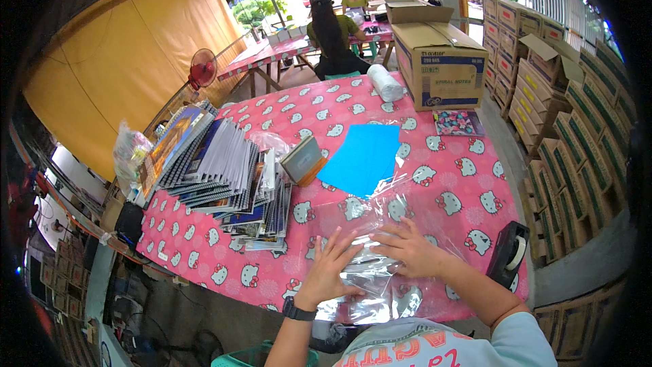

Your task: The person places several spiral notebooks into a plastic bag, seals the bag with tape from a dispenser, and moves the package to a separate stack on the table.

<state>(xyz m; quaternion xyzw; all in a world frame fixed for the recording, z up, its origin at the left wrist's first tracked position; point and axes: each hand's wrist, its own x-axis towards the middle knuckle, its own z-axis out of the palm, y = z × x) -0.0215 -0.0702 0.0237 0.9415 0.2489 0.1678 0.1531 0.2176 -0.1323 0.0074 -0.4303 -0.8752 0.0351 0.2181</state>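
Clear plastic film (pixel 380 299), shiny and creased, lies on the table's near edge in front of me. My left hand (pixel 329 268), with a dark watch at the wrist, presses on its left side with fingers spread. From the right, my right hand (pixel 411 250) rests flat on the film, its fingers stretched out. Neither hand grips anything. Just beyond the film is a bright blue sheet or stack of sheets (pixel 363 158), partly under clear plastic. Whether the film is a sheet or bags, I cannot tell.
Stacked spiral notebooks (pixel 224 170) stand left, beside a small upright holder (pixel 302 161). A black tape dispenser (pixel 508 255) sits at the right edge. A white plastic roll (pixel 385 83) and large cardboard box (pixel 441 61) are at the far end. Two people sit beyond.
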